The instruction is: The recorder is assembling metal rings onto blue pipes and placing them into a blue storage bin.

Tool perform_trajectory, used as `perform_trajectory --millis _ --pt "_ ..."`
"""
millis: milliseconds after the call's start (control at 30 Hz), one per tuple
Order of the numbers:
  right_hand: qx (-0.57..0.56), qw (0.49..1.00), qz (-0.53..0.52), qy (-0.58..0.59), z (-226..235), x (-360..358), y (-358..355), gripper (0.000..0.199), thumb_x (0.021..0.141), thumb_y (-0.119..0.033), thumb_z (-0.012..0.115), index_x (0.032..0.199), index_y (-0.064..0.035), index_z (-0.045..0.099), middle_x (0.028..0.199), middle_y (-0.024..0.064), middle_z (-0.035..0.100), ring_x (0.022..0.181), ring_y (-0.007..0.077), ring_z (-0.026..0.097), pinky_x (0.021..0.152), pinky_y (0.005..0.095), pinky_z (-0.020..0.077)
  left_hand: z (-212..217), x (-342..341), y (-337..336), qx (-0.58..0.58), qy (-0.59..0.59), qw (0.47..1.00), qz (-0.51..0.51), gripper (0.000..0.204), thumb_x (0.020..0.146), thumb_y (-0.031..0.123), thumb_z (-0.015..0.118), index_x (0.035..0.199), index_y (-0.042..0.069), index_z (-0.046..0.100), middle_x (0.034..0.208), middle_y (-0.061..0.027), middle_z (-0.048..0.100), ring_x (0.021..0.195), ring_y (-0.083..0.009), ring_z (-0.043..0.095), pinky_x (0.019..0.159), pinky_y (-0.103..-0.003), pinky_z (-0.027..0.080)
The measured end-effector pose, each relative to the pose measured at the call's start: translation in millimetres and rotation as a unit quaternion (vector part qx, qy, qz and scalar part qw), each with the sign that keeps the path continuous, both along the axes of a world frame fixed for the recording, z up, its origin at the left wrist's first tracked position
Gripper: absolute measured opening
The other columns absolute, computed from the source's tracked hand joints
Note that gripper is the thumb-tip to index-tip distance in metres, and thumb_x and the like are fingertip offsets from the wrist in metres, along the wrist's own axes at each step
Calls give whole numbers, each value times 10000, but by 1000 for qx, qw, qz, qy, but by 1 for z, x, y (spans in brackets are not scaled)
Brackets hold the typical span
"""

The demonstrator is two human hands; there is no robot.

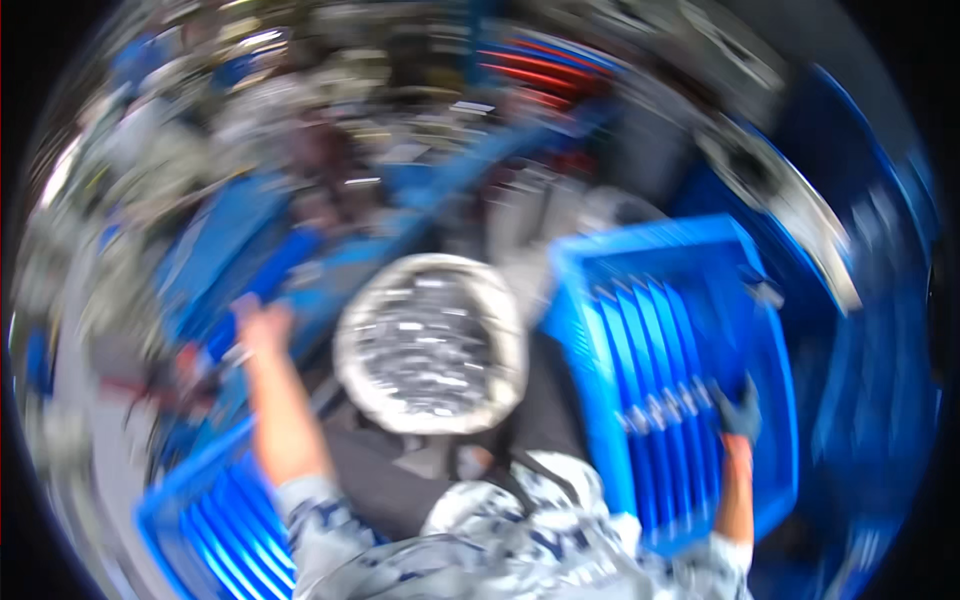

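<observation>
Motion blur smears much of the picture. My left hand (265, 330) is bare and reaches forward on the left, next to a long blue part (275, 265) on a blue bench or machine. Its fingers are too smeared to show whether they hold anything. My right hand (738, 412) wears a dark grey glove and is over the large blue crate (590, 400) on the right, its fingers apart. Inside that crate lie several long blue tubes (655, 400) side by side, with pale bands across their middles. My right hand is beside the rightmost tubes; contact cannot be made out.
Between my arms stands a round whitish bucket (512, 345) full of small shiny metal pieces (420, 350). Another blue crate (160, 520) with blue tubes is at the lower left. A blue bar (450, 180) slants behind the bucket. Large blue containers (870, 340) stand far right.
</observation>
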State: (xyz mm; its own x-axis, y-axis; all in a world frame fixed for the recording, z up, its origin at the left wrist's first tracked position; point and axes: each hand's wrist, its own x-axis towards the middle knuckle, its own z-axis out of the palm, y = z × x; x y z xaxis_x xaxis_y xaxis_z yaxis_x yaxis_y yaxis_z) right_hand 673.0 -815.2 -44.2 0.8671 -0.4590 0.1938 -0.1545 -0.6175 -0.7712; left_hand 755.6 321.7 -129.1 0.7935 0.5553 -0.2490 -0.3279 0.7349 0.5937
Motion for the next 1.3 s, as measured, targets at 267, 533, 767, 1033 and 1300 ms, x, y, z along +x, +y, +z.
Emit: perform_trajectory --millis 267,533,767,1033,1300 --pt "-270 836 -292 379 -69 -152 -188 909 924 -321 903 1726 -204 491 1606 147 637 1433 410 680 1147 549 617 31 -19 -95 117 179 976 53 942 1144 494 743 1747 -98 327 1722 -252 574 1549 -330 629 1300 -452 511" --pt "-280 787 -282 472 -175 -197 -315 859 896 -266 924 1657 -229 525 1527 94 655 1424 364 683 1045 550 661 82 -86 -229 307 330 892 -30 770 1125 504 753 1698 35 542 1697 -113 633 1465 -206 695 1132 -326 590" --pt "-128 917 54 375 -130 -128 -178 770 889 -390 850 1570 -90 650 1450 239 738 1280 432 757 1105 514 616 108 -91 -242 440 356 823 -51 591 1118 454 780 1587 106 688 1508 -87 760 1357 -241 740 1050 -350 557" --pt "101 829 215 506 -187 -251 -41 798 850 -382 927 1516 3 714 1339 273 812 1235 427 794 1099 479 617 95 -112 -247 509 323 794 -78 566 1119 367 813 1575 66 665 1415 -112 797 1270 -266 798 1015 -342 602" --pt "35 782 196 591 -165 -281 23 828 932 -486 918 1576 -42 647 1505 266 726 1321 491 739 1134 570 592 65 -122 -216 490 320 805 -95 599 1119 367 817 1594 52 631 1442 -132 785 1294 -256 787 1072 -356 587"
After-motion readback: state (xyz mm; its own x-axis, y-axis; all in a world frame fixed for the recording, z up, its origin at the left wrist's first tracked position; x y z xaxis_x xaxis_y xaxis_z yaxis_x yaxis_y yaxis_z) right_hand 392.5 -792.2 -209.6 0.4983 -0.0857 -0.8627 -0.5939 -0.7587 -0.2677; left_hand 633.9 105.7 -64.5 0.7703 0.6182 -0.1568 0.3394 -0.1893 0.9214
